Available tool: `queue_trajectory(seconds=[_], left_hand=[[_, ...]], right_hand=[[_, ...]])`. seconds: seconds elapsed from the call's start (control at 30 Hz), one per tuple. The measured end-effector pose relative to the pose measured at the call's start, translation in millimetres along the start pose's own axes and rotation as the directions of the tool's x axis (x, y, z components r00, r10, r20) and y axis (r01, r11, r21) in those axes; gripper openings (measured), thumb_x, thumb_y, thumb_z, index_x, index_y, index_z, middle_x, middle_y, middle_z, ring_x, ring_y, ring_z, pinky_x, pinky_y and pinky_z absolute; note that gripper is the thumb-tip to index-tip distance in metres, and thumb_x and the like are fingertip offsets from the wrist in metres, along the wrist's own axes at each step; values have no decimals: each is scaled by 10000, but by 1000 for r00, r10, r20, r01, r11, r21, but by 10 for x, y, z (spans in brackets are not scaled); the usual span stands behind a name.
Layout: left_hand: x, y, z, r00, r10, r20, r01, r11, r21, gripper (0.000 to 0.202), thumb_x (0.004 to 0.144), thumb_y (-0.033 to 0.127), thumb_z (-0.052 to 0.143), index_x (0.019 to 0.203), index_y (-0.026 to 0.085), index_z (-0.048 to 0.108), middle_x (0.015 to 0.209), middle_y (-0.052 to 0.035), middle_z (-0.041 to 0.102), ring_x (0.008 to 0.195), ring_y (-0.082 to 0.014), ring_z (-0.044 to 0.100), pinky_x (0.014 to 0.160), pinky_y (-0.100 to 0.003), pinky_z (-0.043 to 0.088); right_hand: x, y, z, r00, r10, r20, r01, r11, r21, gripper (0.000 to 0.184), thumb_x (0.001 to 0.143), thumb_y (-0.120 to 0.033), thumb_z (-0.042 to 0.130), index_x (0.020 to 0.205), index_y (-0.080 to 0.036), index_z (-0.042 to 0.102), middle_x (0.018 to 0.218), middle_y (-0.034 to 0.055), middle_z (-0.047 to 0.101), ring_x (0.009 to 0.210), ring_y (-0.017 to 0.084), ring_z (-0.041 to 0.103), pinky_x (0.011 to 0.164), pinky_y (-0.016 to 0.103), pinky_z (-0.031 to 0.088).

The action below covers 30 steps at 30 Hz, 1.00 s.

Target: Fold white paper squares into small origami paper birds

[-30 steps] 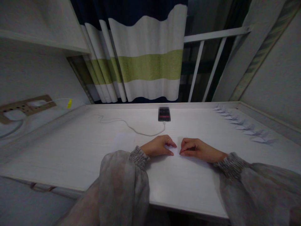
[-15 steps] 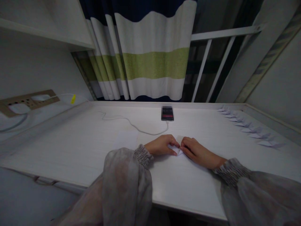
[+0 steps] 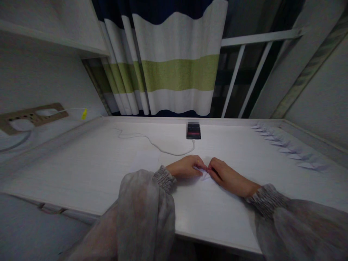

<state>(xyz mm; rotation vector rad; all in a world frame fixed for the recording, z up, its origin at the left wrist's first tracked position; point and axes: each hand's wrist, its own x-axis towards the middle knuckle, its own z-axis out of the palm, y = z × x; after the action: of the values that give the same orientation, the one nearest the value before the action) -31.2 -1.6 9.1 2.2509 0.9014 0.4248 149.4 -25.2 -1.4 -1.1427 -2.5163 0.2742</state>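
Note:
A small white piece of paper (image 3: 206,176) lies on the white desk (image 3: 89,170) in front of me, mostly hidden under my fingers. My left hand (image 3: 186,167) rests on the desk with fingers curled, its fingertips pinching the paper's left side. My right hand (image 3: 225,174) comes in from the right, fingers curled and pressed on the paper's right side. The fingertips of both hands meet over the paper. Grey gauzy sleeves cover both arms.
A small dark device (image 3: 193,131) with a white cable (image 3: 152,143) sits at the desk's back. A row of several folded white paper pieces (image 3: 288,149) runs along the right edge. A power strip (image 3: 32,116) lies at left. A striped curtain (image 3: 174,61) hangs behind.
My two hands have come together over the paper; one second ago their fingertips were a little apart. The flat white sheet beside my left sleeve no longer shows.

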Motion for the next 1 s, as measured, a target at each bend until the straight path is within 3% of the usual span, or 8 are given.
queue_trajectory(seconds=[0.17, 0.27, 0.57, 1.0], left_hand=[[17, -44, 67, 997, -32, -72, 25, 995, -99, 339, 616, 402, 648, 844, 151, 661, 815, -26, 578, 765, -128, 521, 687, -229, 401], [30, -61, 102, 990, -75, -121, 60, 990, -124, 362, 556, 381, 698, 825, 143, 655, 811, -29, 584, 748, -124, 517, 686, -235, 400], [25, -16, 80, 991, -99, -94, 85, 986, -145, 306, 549, 282, 718, 818, 155, 649, 819, -20, 585, 760, -119, 522, 704, -240, 411], [32, -36, 68, 997, -37, -71, 30, 995, -100, 318, 560, 240, 712, 856, 142, 650, 842, -34, 582, 769, -125, 518, 733, -260, 418]], right_hand=[[-2, -21, 4, 1000, 4, -4, -4, 1000, -24, 122, 819, -193, 387, 733, -150, 464, 753, 86, 517, 684, 169, 477, 633, 310, 414], [-2, -23, 8, 1000, 1, -16, -1, 1000, -22, 117, 815, -189, 387, 733, -155, 463, 756, 83, 518, 677, 166, 475, 627, 309, 415], [-13, -30, 6, 999, -9, -41, 7, 999, -35, 127, 820, -180, 363, 731, -166, 454, 747, 79, 516, 660, 161, 478, 623, 311, 426], [-9, -16, 49, 998, -5, -58, 2, 998, -55, 128, 813, -170, 351, 723, -165, 442, 738, 82, 508, 653, 165, 472, 622, 320, 427]])
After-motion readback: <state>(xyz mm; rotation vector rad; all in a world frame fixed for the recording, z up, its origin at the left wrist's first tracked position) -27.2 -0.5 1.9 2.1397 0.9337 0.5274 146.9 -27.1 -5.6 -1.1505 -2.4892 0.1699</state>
